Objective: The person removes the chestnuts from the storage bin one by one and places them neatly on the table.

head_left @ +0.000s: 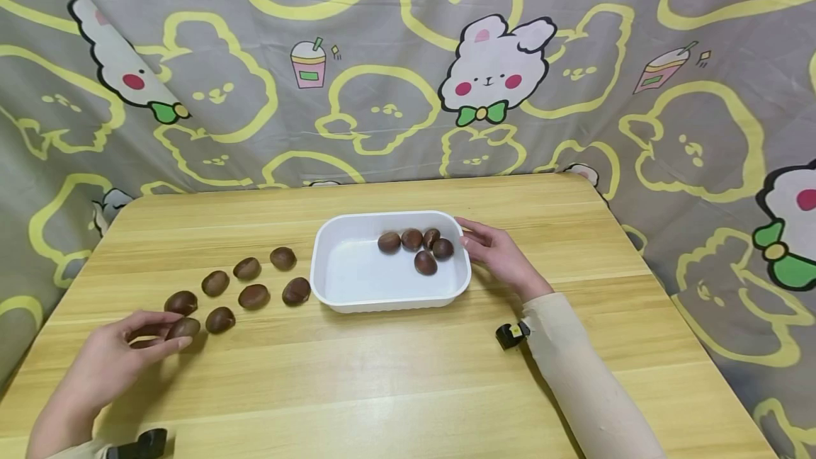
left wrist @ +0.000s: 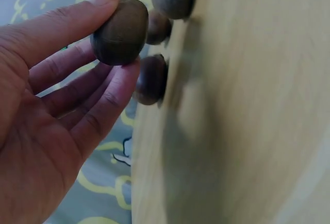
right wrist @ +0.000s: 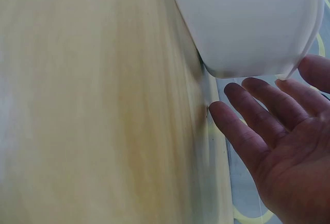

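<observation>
My left hand (head_left: pixel 111 360) pinches a brown chestnut (head_left: pixel 183 329) between thumb and fingertips at the left of the table; the left wrist view shows this chestnut (left wrist: pixel 121 31) held up off the wood. Several more chestnuts (head_left: pixel 253 296) lie in two loose rows from there toward a white plastic tray (head_left: pixel 357 302). Inside the tray, at its right end, several chestnuts (head_left: pixel 426 262) sit grouped together. At the tray's right end is my right hand (head_left: pixel 500 257), its fingers extended and its thumb by the rim in the right wrist view.
The wooden table (head_left: pixel 382 388) has rounded far corners. Behind it and at its sides hangs a grey curtain (head_left: pixel 382 41) with yellow cartoon outlines. A black strap piece (head_left: pixel 512 335) sits at the right wrist, another black piece (head_left: pixel 143 443) at the left.
</observation>
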`<state>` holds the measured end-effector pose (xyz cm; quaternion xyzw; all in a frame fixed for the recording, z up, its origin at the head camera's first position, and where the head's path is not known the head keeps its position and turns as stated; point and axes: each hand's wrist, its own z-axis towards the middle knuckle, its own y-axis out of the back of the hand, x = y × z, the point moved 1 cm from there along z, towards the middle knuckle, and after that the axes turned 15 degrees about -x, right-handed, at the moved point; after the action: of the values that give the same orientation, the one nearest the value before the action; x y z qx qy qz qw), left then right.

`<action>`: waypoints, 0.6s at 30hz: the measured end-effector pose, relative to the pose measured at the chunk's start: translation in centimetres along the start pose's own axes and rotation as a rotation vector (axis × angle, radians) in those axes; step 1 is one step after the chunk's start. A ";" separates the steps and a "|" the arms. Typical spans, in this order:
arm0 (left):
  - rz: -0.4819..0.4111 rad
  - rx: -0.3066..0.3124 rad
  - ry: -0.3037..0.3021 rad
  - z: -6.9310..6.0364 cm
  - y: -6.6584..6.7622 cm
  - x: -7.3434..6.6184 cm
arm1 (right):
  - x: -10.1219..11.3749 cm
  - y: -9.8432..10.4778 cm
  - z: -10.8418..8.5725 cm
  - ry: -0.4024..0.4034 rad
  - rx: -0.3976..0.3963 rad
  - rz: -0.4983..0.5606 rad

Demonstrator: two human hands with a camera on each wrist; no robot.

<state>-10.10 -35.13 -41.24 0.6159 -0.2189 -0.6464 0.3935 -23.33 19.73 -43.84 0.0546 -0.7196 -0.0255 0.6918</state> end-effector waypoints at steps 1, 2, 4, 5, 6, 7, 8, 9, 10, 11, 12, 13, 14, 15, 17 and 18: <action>0.012 0.014 0.002 0.0 0.0 0.2 | 0.0 0.0 0.0 -0.002 -0.001 0.004; 0.023 0.027 0.001 0.0 0.0 0.3 | 0.0 0.0 0.0 -0.001 0.003 0.006; 0.037 0.050 0.000 0.1 0.0 0.6 | -0.1 0.0 0.0 -0.007 -0.003 0.008; 0.044 0.060 -0.001 0.2 -0.1 0.7 | -0.1 0.0 0.0 -0.010 -0.007 0.008; 0.050 0.066 -0.006 0.2 -0.1 0.8 | -0.1 0.0 0.0 -0.011 -0.008 0.008; 0.052 0.073 -0.011 0.2 -0.2 0.8 | -0.1 0.0 0.0 -0.008 -0.004 0.007; 0.055 0.076 -0.016 0.2 -0.2 0.8 | -0.1 0.0 0.0 -0.004 -0.001 0.006; 0.058 0.080 -0.017 0.2 -0.3 0.9 | -0.1 0.0 0.0 -0.005 -0.002 0.007; 0.061 0.080 -0.022 0.2 -0.4 0.9 | 0.0 -0.1 0.0 -0.002 0.000 0.005; 0.060 0.081 -0.024 0.3 -0.4 0.8 | 0.0 -0.1 0.0 0.001 0.002 0.003; 0.057 0.085 -0.026 0.3 -0.5 0.8 | 0.1 -0.1 -0.1 0.002 0.005 0.002; 0.061 0.088 -0.028 0.3 -0.5 0.8 | 0.1 -0.1 -0.1 0.004 0.009 0.002; 0.068 0.094 -0.028 0.4 -0.5 0.8 | 0.2 -0.1 -0.1 0.004 0.008 0.002; 0.074 0.099 -0.028 0.4 -0.5 0.8 | 0.2 -0.1 -0.1 0.001 0.006 0.002; 0.086 0.112 -0.026 0.6 -0.5 0.7 | 0.2 -0.1 -0.1 -0.004 0.002 0.002; 0.093 0.121 -0.024 0.6 -0.4 0.7 | 0.2 -0.1 -0.1 -0.006 0.001 0.003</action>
<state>-10.76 -35.53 -41.91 0.6199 -0.2908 -0.6204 0.3825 -23.24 19.67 -43.69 0.0538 -0.7216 -0.0242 0.6898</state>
